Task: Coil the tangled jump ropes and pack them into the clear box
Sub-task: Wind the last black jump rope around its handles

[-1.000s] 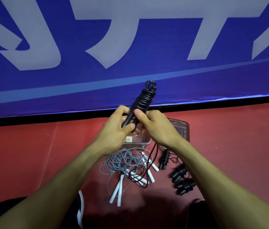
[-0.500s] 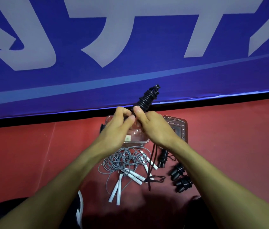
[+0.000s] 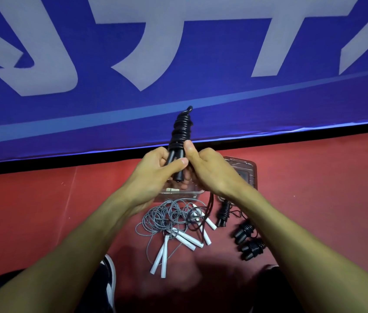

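Note:
A black jump rope (image 3: 182, 129), its cord wound tightly round its two handles, stands upright in front of me. My left hand (image 3: 156, 171) grips the handles from the left. My right hand (image 3: 210, 171) holds them from the right, its thumb pressed against the lowest coils. A loose black cord end hangs down below my right wrist. Under my hands lies the clear box (image 3: 178, 194), mostly hidden. On the red floor lie tangled grey ropes with white handles (image 3: 174, 219) and three coiled black ropes (image 3: 245, 231).
The clear lid (image 3: 247, 171) lies right of the box, partly behind my right wrist. A blue banner with white lettering (image 3: 178, 64) stands just beyond the box. My knees and a black-and-white shoe (image 3: 109, 276) are at the bottom edge.
The wound black rope has swung from leaning right to standing upright. My hands have shifted their hold on its handles, and the hanging cord end is shorter.

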{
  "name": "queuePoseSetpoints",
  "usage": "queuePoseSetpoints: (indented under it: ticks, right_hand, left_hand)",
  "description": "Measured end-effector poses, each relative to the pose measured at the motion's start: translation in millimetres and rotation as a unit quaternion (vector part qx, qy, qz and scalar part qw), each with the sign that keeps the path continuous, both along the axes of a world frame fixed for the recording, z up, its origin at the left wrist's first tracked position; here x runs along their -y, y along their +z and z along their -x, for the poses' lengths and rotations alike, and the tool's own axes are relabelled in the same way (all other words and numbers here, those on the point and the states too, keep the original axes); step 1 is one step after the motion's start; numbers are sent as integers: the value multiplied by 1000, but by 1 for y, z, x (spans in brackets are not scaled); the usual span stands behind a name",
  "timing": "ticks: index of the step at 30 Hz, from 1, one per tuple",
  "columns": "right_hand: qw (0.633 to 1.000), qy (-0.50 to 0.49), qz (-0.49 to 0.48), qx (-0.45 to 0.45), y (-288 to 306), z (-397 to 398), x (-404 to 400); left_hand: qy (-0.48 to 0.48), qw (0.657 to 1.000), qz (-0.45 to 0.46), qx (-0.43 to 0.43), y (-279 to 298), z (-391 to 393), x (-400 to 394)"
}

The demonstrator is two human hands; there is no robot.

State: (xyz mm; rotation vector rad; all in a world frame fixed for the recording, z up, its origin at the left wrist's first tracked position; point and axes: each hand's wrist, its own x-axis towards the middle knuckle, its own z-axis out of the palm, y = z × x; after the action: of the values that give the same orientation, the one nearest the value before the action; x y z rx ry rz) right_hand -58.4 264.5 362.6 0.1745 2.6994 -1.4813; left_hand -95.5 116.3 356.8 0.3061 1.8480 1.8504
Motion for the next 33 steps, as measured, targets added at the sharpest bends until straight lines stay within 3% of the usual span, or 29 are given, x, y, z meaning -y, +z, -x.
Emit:
queuePoseSetpoints:
  ticks: [5, 9, 11, 13, 16, 19, 24, 29, 33]
  right_hand:
    - [998, 7, -63, -11, -3, 0, 1]
    - [998, -11, -65, -10, -8, -5, 8]
    - [997, -5, -70, 3, -8, -6, 9]
    - [998, -1, -70, 4, -6, -7, 9]
    - [1000, -2, -23, 4, -3, -4, 6]
    - [1000, 3, -3, 2, -2, 1, 1]
    - [998, 41, -38, -11, -1, 1, -6]
    - [998, 27, -35, 39, -2, -4, -6]
    - [999, -3, -52, 5, -3, -2, -6]
  left_hand:
    - [-15, 995, 79, -54, -6, 2, 2]
    - [-16, 944, 246, -218, -16, 5, 3]
    - [-20, 930, 279, -238, -18, 2, 1]
    - [-35, 945, 259, -198, -17, -1, -1]
    - [-19, 990, 116, -84, -14, 2, -6]
    - [9, 1000, 6, -14, -12, 4, -5]
    - [8, 999, -41, 9, -10, 4, 0]
    - [-2, 994, -101, 38, -5, 7, 4]
    - [16, 998, 17, -55, -8, 8, 2]
